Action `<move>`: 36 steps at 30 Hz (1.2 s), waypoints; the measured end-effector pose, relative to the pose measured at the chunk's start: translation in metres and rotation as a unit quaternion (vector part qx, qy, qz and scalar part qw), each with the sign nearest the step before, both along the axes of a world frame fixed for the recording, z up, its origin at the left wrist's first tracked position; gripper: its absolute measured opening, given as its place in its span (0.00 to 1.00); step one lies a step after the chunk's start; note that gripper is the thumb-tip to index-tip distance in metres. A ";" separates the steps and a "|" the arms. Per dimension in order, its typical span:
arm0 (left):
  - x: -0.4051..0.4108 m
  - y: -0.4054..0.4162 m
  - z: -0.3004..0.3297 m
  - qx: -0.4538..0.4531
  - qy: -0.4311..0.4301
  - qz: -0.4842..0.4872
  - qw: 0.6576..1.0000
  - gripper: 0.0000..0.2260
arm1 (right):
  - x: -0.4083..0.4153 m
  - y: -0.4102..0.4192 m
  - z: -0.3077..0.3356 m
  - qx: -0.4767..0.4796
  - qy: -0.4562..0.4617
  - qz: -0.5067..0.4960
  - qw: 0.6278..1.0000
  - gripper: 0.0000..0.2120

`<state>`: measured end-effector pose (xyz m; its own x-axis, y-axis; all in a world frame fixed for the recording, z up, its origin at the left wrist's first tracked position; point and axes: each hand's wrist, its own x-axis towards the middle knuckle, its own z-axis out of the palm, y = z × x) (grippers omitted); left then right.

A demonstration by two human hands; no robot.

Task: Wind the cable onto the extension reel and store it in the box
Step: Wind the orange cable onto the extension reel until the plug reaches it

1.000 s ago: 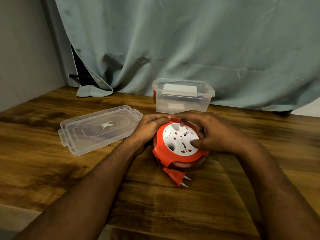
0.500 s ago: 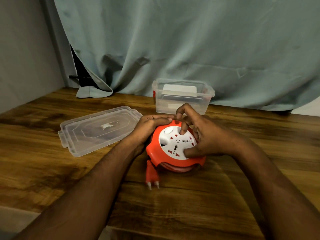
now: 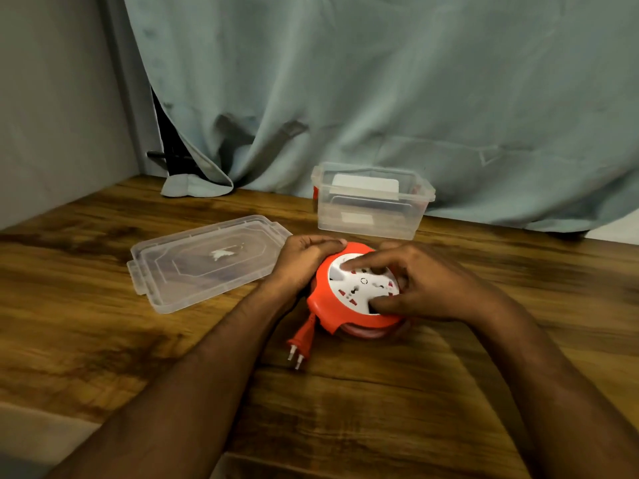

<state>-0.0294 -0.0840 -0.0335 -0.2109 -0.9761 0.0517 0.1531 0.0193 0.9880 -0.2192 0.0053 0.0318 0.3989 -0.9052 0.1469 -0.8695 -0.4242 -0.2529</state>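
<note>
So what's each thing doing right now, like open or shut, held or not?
box: open, lid off, upright on the table, something white inside.
lid: lying flat on the table, beside the box.
reel: on the table, held by both hands.
plug: sticking out of the reel, lying on the table, not tucked in.
left hand: holds the reel's rim.
right hand: fingers on the white socket face.

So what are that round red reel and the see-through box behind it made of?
The reel looks like moulded plastic: glossy orange-red rim, smooth white socket face. The box seems clear, slightly cloudy plastic; the curtain shows through its walls. Its lid looks the same.
</note>
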 end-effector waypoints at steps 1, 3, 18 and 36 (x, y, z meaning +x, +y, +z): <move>-0.001 0.000 0.000 -0.005 -0.010 0.005 1.000 0.05 | 0.000 -0.001 0.002 0.015 0.013 0.002 1.000 0.31; -0.003 0.001 -0.001 -0.006 -0.021 -0.001 1.000 0.04 | 0.003 -0.004 0.007 0.035 0.048 -0.008 0.998 0.30; 0.000 0.004 0.005 -0.010 -0.039 -0.002 0.999 0.10 | 0.024 -0.010 0.002 0.060 -0.040 -0.112 0.991 0.30; -0.006 0.006 -0.003 -0.015 -0.074 0.107 0.991 0.04 | 0.022 -0.007 -0.017 -0.004 -0.086 -0.190 0.978 0.31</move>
